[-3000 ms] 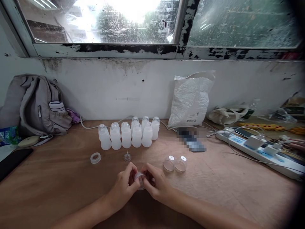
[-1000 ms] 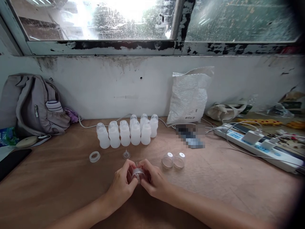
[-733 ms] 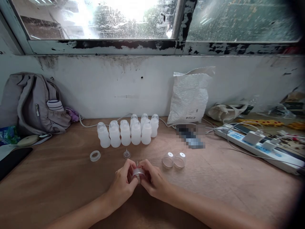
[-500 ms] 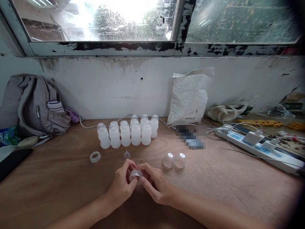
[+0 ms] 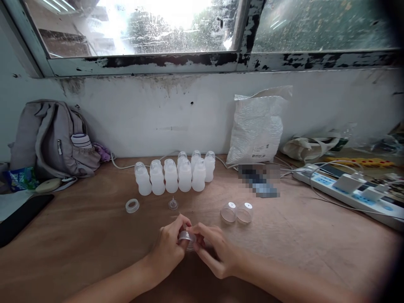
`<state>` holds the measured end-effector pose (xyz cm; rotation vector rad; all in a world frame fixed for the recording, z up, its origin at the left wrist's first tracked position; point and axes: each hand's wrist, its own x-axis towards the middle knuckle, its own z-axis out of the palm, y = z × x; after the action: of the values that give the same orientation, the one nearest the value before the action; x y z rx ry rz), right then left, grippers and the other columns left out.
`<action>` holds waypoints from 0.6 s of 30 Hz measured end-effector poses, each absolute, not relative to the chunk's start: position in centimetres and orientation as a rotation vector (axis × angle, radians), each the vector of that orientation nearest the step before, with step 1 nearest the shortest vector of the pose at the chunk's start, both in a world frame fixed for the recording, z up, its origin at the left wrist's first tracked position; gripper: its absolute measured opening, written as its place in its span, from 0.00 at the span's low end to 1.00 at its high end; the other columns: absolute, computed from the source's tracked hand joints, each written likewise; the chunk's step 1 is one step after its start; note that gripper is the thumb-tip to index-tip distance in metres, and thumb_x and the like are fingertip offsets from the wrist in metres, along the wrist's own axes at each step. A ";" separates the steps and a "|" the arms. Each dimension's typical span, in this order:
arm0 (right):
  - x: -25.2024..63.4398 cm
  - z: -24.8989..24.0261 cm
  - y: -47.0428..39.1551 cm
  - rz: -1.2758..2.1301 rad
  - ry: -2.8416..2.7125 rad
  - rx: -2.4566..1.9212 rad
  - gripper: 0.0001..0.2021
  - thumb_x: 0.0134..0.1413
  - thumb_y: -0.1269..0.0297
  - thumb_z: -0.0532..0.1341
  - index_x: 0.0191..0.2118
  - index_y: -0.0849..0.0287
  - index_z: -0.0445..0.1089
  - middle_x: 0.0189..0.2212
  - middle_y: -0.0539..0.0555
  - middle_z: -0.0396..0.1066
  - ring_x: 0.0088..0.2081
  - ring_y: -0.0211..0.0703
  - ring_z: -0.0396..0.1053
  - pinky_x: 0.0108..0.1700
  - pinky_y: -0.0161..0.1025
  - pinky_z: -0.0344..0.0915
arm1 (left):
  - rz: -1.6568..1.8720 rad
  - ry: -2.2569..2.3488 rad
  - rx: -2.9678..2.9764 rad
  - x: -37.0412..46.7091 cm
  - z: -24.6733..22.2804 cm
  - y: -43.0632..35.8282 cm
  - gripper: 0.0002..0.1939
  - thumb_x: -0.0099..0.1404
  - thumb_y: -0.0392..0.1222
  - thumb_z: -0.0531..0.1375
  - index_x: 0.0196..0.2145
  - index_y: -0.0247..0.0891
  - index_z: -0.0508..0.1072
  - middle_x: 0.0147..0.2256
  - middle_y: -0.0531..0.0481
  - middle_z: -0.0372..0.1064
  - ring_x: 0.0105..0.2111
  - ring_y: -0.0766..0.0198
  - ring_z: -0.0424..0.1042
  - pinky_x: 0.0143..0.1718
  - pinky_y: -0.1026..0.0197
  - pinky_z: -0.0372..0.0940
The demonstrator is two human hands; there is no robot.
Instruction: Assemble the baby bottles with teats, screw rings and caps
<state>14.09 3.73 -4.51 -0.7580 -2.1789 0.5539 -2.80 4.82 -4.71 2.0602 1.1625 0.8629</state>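
Both hands meet at lower centre of the frame, just above the desk (image 5: 78, 252). The left hand (image 5: 168, 252) pinches a small clear ring (image 5: 187, 238) between thumb and fingertips. The right hand (image 5: 217, 254) closes on the same ring from the other side, its fingers curled and touching the rim. The ring is held between the two hands, clear of the desk surface.

Count of items on the desk:
- Bottles (image 5: 172, 176): eight white translucent bottles with clear caps, standing upright in a tight group at centre frame; five in the front row, three behind on the right.
- Loose caps (image 5: 236, 212): two clear domed caps, lying on their sides and touching each other, right of the hands. Each shows a white round spot at its top.
- Teat (image 5: 173, 204): one clear teat, upright, just in front of the bottles.
- Spare ring (image 5: 132, 205): one clear ring, lying flat, left of the teat.

Labels: a white plastic bag (image 5: 257, 126) leans on the wall at upper right of centre; it carries a printed label near its lower edge, too small to read. No brand is legible on the bottles.

A grey backpack (image 5: 53, 139) rests at the left edge. A white power strip (image 5: 344, 191) with plugs lies at the right edge.
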 end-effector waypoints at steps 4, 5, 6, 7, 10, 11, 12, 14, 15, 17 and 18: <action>14.1 -4.1 3.6 0.602 -2.153 -0.728 0.14 0.49 0.73 0.52 0.44 0.57 0.61 0.26 0.51 0.66 0.23 0.36 0.62 0.29 0.35 0.61 | 0.902 1.149 2.039 -3.0 -4.7 4.7 0.14 0.49 0.26 0.51 0.33 0.40 0.61 0.23 0.58 0.61 0.22 0.70 0.60 0.26 0.67 0.55; 14.0 -3.9 3.6 0.656 -2.132 -0.719 0.13 0.51 0.72 0.52 0.44 0.57 0.61 0.27 0.51 0.65 0.24 0.36 0.62 0.30 0.35 0.62 | 0.931 1.138 2.006 -3.0 -4.6 4.8 0.12 0.51 0.27 0.51 0.33 0.40 0.61 0.23 0.58 0.61 0.22 0.70 0.60 0.26 0.67 0.55; 13.9 -3.7 3.7 0.739 -2.092 -0.717 0.12 0.52 0.71 0.51 0.44 0.57 0.62 0.27 0.51 0.65 0.25 0.36 0.63 0.30 0.35 0.62 | 0.961 1.122 1.951 -3.0 -4.6 4.9 0.11 0.52 0.29 0.52 0.33 0.40 0.61 0.24 0.58 0.61 0.22 0.71 0.60 0.25 0.68 0.55; 13.8 -3.6 3.9 0.847 -2.026 -0.723 0.11 0.54 0.69 0.51 0.44 0.57 0.61 0.27 0.51 0.64 0.26 0.36 0.63 0.29 0.34 0.62 | 0.987 1.104 1.871 -3.1 -4.7 5.1 0.09 0.54 0.31 0.52 0.34 0.40 0.60 0.24 0.58 0.61 0.22 0.71 0.60 0.24 0.68 0.56; 13.3 -3.7 4.4 1.165 -1.725 -0.779 0.13 0.57 0.62 0.51 0.48 0.55 0.57 0.26 0.49 0.62 0.23 0.34 0.63 0.24 0.32 0.62 | 0.996 1.031 1.561 -3.0 -5.3 6.0 0.08 0.58 0.39 0.53 0.37 0.41 0.58 0.26 0.58 0.61 0.16 0.74 0.58 0.16 0.70 0.54; 13.1 -3.9 4.7 1.236 -1.634 -0.805 0.13 0.56 0.61 0.52 0.47 0.55 0.56 0.26 0.48 0.61 0.22 0.33 0.63 0.22 0.32 0.61 | 0.986 1.011 1.477 -2.9 -5.5 6.3 0.10 0.58 0.41 0.54 0.37 0.41 0.57 0.26 0.58 0.61 0.14 0.75 0.57 0.13 0.71 0.52; 13.0 -4.0 4.9 1.285 -1.565 -0.827 0.13 0.56 0.59 0.53 0.45 0.56 0.57 0.25 0.47 0.61 0.20 0.32 0.62 0.21 0.31 0.60 | 0.977 0.998 1.417 -2.8 -5.8 6.6 0.11 0.57 0.42 0.55 0.37 0.41 0.57 0.26 0.58 0.61 0.13 0.76 0.56 0.11 0.72 0.51; 12.9 -4.3 5.2 1.345 -1.482 -0.856 0.10 0.54 0.58 0.55 0.39 0.58 0.59 0.24 0.47 0.61 0.18 0.31 0.60 0.20 0.30 0.58 | 0.960 0.978 1.371 -2.7 -6.1 6.9 0.13 0.56 0.45 0.57 0.37 0.40 0.57 0.26 0.58 0.62 0.12 0.77 0.57 0.10 0.72 0.51; 12.9 -4.4 5.3 1.364 -1.457 -0.864 0.10 0.53 0.57 0.56 0.36 0.58 0.59 0.23 0.46 0.61 0.18 0.30 0.60 0.19 0.30 0.58 | 0.952 0.972 1.371 -2.7 -6.2 6.9 0.13 0.56 0.46 0.57 0.36 0.39 0.58 0.26 0.58 0.62 0.12 0.76 0.58 0.10 0.72 0.52; 13.0 -4.4 5.4 1.379 -1.412 -0.874 0.10 0.53 0.57 0.56 0.32 0.59 0.59 0.22 0.45 0.61 0.17 0.30 0.59 0.19 0.30 0.57 | 0.941 0.961 1.382 -2.6 -6.1 6.9 0.14 0.56 0.47 0.58 0.35 0.38 0.58 0.25 0.57 0.62 0.13 0.76 0.59 0.11 0.72 0.53; 13.0 -4.4 5.5 1.381 -1.387 -0.881 0.10 0.53 0.57 0.56 0.32 0.59 0.58 0.22 0.45 0.61 0.16 0.29 0.59 0.18 0.29 0.56 | 0.936 0.954 1.392 -2.6 -6.0 6.8 0.13 0.56 0.47 0.58 0.34 0.38 0.59 0.25 0.57 0.63 0.13 0.76 0.60 0.11 0.72 0.53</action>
<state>13.00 5.53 -4.44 -0.8811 -1.3874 1.3808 -2.63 6.84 -5.98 1.3924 0.9539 0.9363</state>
